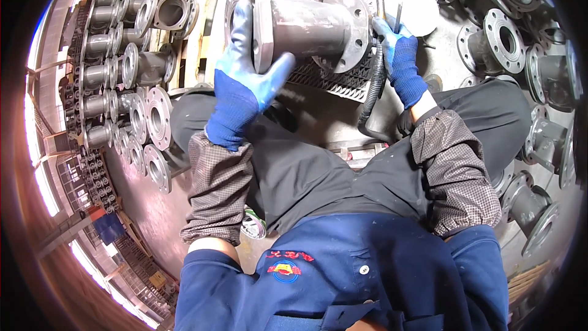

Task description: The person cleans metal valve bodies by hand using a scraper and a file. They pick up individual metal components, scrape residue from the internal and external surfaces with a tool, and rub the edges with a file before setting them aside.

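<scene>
A grey flanged pipe (309,27) lies sideways on a metal mesh surface (331,83) in front of my knees. My left hand (248,67), in a blue-and-white glove, rests against the pipe's left flange, its fingers stretched up the flange face and the thumb spread away. Beside the right flange, my gloved right hand (397,43) is closed around a dark, slim tool with thin rods standing up from it. A black ribbed hose (373,89) runs down beside that hand. The tool's working end cannot be made out.
A white round object (416,6) stands behind my right hand. Wooden pallet slats (199,18) lie at the left. Rows of flanged pipes (150,64) stand on the left, and more pipe fittings (505,40) crowd the right. A small can (253,225) sits by my left leg.
</scene>
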{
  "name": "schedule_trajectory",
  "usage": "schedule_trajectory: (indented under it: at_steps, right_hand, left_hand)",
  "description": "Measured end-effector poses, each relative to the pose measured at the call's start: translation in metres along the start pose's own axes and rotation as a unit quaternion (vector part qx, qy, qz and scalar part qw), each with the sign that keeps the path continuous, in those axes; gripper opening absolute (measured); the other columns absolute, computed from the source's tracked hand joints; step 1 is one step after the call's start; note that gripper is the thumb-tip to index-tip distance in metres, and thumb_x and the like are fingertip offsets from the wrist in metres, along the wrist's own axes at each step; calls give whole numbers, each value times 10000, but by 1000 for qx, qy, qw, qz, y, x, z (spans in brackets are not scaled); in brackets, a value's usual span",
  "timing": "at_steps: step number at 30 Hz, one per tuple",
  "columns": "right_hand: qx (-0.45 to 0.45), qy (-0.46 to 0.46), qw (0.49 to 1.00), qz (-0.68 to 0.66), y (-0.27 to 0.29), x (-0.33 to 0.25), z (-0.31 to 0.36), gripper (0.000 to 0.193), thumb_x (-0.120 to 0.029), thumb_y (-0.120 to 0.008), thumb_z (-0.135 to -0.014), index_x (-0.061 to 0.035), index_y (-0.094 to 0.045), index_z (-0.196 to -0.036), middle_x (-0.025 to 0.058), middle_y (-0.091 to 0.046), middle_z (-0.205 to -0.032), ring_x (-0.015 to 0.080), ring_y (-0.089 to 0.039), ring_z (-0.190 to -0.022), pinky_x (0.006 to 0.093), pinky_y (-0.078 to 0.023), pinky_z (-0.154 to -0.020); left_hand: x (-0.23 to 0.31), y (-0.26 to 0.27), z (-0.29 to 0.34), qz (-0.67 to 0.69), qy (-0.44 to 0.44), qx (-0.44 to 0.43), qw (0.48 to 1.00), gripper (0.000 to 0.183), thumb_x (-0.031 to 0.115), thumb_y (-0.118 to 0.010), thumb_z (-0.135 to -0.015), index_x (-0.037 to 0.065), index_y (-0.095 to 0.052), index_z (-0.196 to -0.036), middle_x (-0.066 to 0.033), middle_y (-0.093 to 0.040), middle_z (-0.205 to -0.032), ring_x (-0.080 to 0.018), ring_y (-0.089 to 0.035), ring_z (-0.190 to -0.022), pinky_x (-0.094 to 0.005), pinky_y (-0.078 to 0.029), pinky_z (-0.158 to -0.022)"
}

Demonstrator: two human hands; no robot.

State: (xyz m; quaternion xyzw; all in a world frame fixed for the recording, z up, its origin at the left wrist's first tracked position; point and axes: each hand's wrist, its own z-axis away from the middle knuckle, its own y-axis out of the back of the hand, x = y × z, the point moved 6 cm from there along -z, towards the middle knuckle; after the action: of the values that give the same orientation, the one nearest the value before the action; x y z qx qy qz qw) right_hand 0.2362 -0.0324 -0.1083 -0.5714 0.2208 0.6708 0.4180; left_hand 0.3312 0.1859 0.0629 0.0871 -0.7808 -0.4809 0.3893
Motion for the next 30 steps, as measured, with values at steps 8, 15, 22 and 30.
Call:
schedule_trajectory:
  at_steps: [8, 15, 22, 30]
  right_hand:
    - [-38, -77, 996, 1, -10, 3, 4, 368, -149, -625, -827, 66, -581, -1122, 85, -637, -945, 130, -566, -829, 246, -444, -771]
    - [-90, -10, 993, 74, -13, -7, 3, 340, -169, -653, -812, 76, -589, -1040, 83, -635, -845, 113, -571, -730, 240, -463, -671]
    - [-149, 1, 986, -71, -24, -52, 21, 321, -159, -597, -865, 69, -586, -1091, 92, -655, -813, 103, -592, -641, 220, -478, -595]
    - [-181, 139, 971, 75, 2, -69, 38, 285, -145, -609, -850, 113, -605, -971, 114, -634, -871, 98, -590, -707, 218, -476, -631]
  left_hand:
    - [-2, 9, -4, 6, -31, 29, 999, 703, 84, -641, -724, -60, -347, -1346, -198, -512, -1247, -220, -512, -1118, -292, -383, -961]
    - [3, 18, -15, -178, -150, 53, 971, 489, 34, -638, -749, 221, -591, -1199, -225, -518, -1245, -310, -629, -945, -291, -512, -776]
    - [-6, 15, -42, -363, -170, -9, 916, 469, 28, -555, -766, 204, -590, -1200, -231, -533, -1220, -334, -631, -925, -327, -529, -744]
    - [-35, 19, -65, -252, -342, 10, 905, 456, -23, -523, -795, 158, -571, -1211, -209, -569, -1178, -318, -594, -1049, -342, -514, -852]
